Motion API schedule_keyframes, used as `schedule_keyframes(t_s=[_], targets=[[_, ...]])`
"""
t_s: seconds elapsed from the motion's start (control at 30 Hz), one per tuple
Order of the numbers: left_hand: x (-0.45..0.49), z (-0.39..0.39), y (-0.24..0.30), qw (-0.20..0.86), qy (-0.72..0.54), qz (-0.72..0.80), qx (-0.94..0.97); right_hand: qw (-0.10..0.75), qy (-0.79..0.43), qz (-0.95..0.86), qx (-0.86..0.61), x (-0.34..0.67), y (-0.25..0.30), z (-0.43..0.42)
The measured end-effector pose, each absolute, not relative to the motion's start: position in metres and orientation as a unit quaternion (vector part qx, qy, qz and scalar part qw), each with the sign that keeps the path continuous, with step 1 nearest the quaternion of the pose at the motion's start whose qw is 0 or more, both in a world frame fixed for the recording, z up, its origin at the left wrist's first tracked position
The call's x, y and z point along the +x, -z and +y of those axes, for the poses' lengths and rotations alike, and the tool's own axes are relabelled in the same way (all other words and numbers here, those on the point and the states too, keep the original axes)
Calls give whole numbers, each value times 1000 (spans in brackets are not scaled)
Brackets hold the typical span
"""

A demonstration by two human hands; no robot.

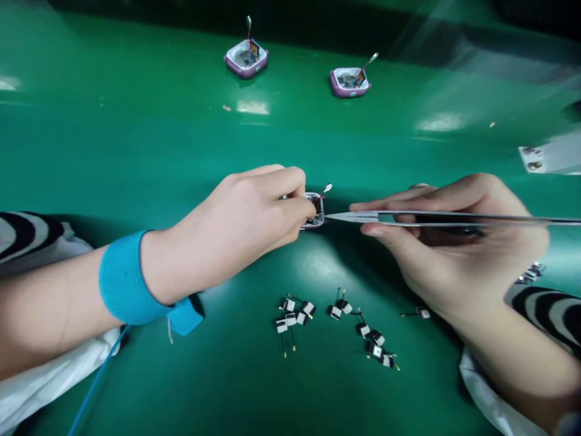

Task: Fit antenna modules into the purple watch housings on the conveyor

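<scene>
My left hand (258, 209) grips a small white housing with a purple rim (314, 211) at its fingertips, and the fingers hide part of it. A thin metal wire with a tiny silver spoon-shaped end (327, 188) rises from the housing. My right hand (454, 236) holds a pair of steel tweezers (408, 218) level, their pointed tip just right of the housing. Below the hands lie several small white-and-black components with thin wire leads (334, 312). A blue wrist strap (124, 281) circles my left wrist.
Two similar purple-rimmed housings (246, 59) (350, 82) with exposed parts stand farther out on the glossy green bench mat (136, 121). A blue cord (97, 381) runs from the strap off the lower edge. A white card (551, 154) sits at the right edge.
</scene>
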State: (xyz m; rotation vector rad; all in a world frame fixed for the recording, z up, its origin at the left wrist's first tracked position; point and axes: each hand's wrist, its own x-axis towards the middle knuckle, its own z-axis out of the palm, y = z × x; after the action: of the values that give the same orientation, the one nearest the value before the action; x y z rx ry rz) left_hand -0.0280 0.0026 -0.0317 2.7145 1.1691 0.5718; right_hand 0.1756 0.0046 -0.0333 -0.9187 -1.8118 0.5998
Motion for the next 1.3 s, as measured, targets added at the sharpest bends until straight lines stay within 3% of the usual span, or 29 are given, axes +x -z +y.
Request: schedule_keyframes(t_s=[0.43, 0.73, 1.3], targets=[[-27, 3, 32, 53, -188, 394, 898, 395, -201, -808, -389, 171, 27, 5], [-29, 1, 31, 40, -182, 390, 902, 451, -195, -796, -354, 173, 37, 4], [-30, 0, 31, -1, -185, 409, 894, 429, -193, -806, -360, 173, 37, 4]])
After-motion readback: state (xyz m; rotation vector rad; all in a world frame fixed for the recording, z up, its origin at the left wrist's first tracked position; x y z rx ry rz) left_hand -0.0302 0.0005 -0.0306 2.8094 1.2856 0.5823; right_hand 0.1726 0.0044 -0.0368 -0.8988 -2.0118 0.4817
